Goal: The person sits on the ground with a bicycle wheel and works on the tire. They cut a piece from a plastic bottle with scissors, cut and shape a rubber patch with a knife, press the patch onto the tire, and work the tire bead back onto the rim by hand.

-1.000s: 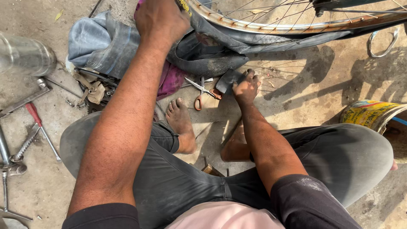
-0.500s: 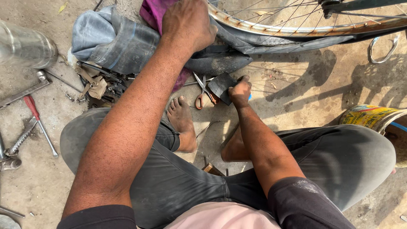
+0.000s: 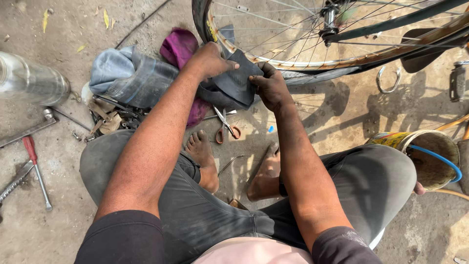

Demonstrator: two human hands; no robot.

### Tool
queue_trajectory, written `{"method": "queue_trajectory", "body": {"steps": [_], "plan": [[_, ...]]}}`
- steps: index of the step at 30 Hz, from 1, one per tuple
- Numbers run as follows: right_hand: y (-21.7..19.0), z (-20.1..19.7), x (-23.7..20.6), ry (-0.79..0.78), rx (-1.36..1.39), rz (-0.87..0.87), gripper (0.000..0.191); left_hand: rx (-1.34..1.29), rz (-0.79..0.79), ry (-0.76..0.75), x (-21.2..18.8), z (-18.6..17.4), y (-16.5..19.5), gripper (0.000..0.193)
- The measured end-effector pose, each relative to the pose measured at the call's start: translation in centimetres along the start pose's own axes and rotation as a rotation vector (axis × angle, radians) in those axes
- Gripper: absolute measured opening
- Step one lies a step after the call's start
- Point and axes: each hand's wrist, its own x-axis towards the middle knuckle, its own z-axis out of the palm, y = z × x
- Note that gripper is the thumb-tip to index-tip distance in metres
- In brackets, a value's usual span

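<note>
In the head view, we see a cluttered patch of ground. At the upper left of the frame lies a shiny metal can (image 3: 30,80) on its side, and below it a red-handled screwdriver (image 3: 36,168) next to other metal tools (image 3: 22,133) along the left edge. Right of the can sits a crumpled blue-grey cloth (image 3: 131,73), with a purple rag (image 3: 180,48) just beyond it and a heap of small scraps (image 3: 108,117) beneath. A pair of orange-handled scissors (image 3: 225,126) lies in the middle of the frame, just below our hands. Across the top right runs a bicycle wheel (image 3: 312,61) with its spokes and rusty rim, standing just behind what we hold. At the right edge is a round tin (image 3: 430,156) with a blue hose (image 3: 439,159) curving over it.

The black rubber tube (image 3: 237,80) sits in the upper middle of the frame, in front of the wheel's rim. Our left hand (image 3: 211,59) lies over its upper left part, fingers curled and pressed onto the rubber. Our right hand (image 3: 269,87) clasps its right edge, fingers bent around the fold, thumb on top. The tube is pinned between both hands.

The ground is bare, dusty concrete in sunlight, with a few dry leaves at the top left. We sit low, knees bent in dark trousers, bare feet (image 3: 205,156) tucked under the arms.
</note>
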Motion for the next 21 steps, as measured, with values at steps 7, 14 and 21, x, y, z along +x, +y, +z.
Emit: {"method": "queue_trajectory", "body": {"steps": [7, 14, 21], "plan": [[0.2, 3.5, -2.4, 0.424, -0.828, -0.464, 0.059, -0.369, -0.017, 0.092, -2.6, -0.1, 0.8, 0.024], [1.8, 6.3, -3.6, 0.241, -1.168, -1.013, 0.033, -0.477, 0.047, 0.14, -2.5, -0.2, 1.2, 0.02], [2.6, 1.8, 1.4, 0.437, -0.284, -0.502, 0.014, 0.239, 0.311, 0.283, -0.3, 0.0, 2.4, 0.025]]}}
